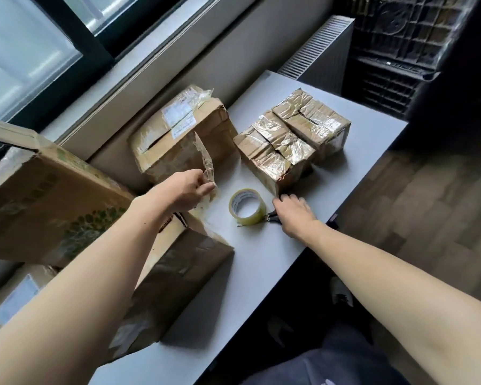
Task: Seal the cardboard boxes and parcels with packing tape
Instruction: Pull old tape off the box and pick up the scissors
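Note:
My left hand [188, 190] pinches a crumpled strip of clear tape [206, 159] that stands up in front of a worn cardboard box [178, 134]. A roll of clear packing tape [247, 207] lies flat on the white table [261, 259]. Just right of the roll, my right hand [293, 215] rests on the black handles of scissors [272, 217]; its fingers curl over them. Two small parcels wrapped in shiny tape [272, 151], [311, 120] sit behind that hand. A low box [178, 273] lies under my left forearm.
A large printed box [47, 201] with an open flap lies at the left, partly on the low box. A window and sill run along the back. A radiator [317, 48] and black crates [400, 51] stand beyond the table's far right corner.

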`<act>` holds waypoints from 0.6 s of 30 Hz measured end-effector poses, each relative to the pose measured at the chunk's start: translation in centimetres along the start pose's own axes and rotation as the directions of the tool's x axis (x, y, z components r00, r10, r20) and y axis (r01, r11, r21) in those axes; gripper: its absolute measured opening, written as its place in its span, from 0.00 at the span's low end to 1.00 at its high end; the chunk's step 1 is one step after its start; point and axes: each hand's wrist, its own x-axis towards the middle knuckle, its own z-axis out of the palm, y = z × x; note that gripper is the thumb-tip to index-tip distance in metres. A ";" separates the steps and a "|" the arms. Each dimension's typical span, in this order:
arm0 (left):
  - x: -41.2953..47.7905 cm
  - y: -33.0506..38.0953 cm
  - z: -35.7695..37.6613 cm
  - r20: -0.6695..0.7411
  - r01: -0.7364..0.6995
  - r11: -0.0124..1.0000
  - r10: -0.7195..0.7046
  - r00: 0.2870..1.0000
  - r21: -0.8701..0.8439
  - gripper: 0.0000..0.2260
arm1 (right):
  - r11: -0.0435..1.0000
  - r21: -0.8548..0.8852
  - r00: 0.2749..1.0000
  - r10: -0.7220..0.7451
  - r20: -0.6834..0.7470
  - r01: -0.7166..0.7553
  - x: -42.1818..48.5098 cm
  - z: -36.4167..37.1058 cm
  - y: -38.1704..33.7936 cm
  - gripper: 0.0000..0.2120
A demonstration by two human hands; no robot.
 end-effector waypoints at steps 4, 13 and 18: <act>-0.3 -0.3 -0.7 0.023 -0.009 1.000 0.009 1.000 0.026 0.15 | 0.996 -0.039 0.990 -0.069 0.124 0.074 0.9 0.3 0.4 0.16; -0.7 0.0 -2.1 0.160 -0.019 1.000 0.018 0.987 0.010 0.11 | 0.970 -0.031 0.957 -0.233 0.172 0.242 -0.4 -0.6 1.0 0.17; -0.2 -0.6 -1.7 0.082 0.029 0.999 -0.032 0.996 0.034 0.05 | 0.940 0.059 0.867 -0.333 0.370 0.336 -0.8 -1.7 1.8 0.19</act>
